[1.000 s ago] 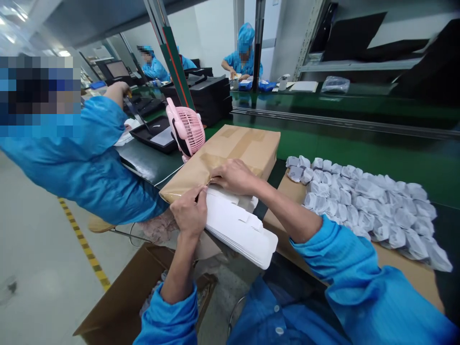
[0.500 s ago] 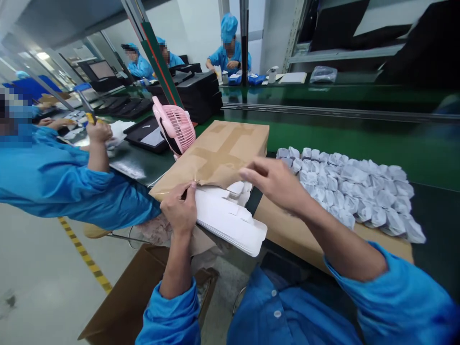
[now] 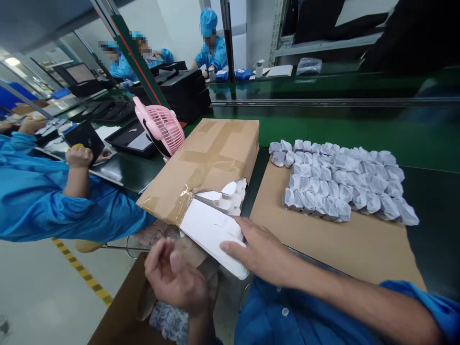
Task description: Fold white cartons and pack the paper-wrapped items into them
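Observation:
A taped brown paper-wrapped package [image 3: 212, 153] is torn open at its near right corner. A stack of flat white cartons [image 3: 212, 235] juts out of the tear, with more white folded card [image 3: 230, 196] visible inside. My right hand [image 3: 260, 247] grips the near right end of the stack, its thumb lying on top; the other fingers are partly hidden. Below and left of the stack, my left hand [image 3: 176, 278] is in the air, fingers loosely curled and thumb apart, with nothing seen in it.
Rows of small paper-wrapped pieces [image 3: 323, 177] lie on brown cardboard [image 3: 366, 244] at right. A pink fan [image 3: 165, 127] stands behind the package. An open carton [image 3: 125, 311] holding wrapped pieces sits below. A co-worker's sleeve [image 3: 43, 187] is close at left.
My left hand has let go of the torn wrapping and moved down toward me. My right hand has come down onto the white cartons. The torn corner now gapes wider.

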Demonstrator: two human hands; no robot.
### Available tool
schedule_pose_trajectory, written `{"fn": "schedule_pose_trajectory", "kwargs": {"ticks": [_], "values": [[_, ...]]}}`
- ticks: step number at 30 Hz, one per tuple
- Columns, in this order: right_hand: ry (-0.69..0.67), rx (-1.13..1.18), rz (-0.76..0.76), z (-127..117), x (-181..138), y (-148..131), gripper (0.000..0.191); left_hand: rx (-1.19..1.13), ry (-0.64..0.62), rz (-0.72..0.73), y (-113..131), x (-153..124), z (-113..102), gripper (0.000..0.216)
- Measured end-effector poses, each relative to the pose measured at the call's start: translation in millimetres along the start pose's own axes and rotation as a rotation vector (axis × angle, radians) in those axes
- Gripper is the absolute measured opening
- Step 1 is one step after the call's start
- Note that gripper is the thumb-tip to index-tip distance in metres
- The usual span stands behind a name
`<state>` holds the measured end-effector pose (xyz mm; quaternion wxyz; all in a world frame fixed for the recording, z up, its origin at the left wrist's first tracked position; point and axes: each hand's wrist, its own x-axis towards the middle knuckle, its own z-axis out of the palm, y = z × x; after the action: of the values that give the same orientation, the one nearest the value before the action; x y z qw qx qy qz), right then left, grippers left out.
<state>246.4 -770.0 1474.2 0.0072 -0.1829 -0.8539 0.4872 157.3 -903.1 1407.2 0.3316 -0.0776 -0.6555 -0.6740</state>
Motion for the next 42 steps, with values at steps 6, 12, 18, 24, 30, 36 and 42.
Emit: {"fn": "schedule_pose_trajectory", "kwargs": {"ticks": [6,12,18,24,30,36,42], "values": [[-0.024,0.019,-0.054,-2,1,4,0.056,-0.377,-0.560,-0.844,-20,-29,-41,0.043],[-0.107,0.221,-0.009,-16,10,28,0.056,-0.511,-0.660,-1.041,2,-28,-26,0.066],[-0.141,0.403,0.017,-26,24,22,0.051,-0.625,-0.580,-1.005,37,-46,-7,0.066],[-0.183,0.435,0.033,-35,26,15,0.044,-0.712,-0.536,-0.969,48,-65,0,0.082],[-0.110,0.387,0.058,-29,30,12,0.052,-0.638,-0.746,-0.957,23,-65,-14,0.097],[0.004,0.439,0.037,-29,3,37,0.050,-0.696,-0.796,-0.935,29,-96,-17,0.099],[-0.013,0.430,0.099,-46,-5,55,0.054,-0.622,-0.913,-0.838,9,-113,-30,0.079]]}}
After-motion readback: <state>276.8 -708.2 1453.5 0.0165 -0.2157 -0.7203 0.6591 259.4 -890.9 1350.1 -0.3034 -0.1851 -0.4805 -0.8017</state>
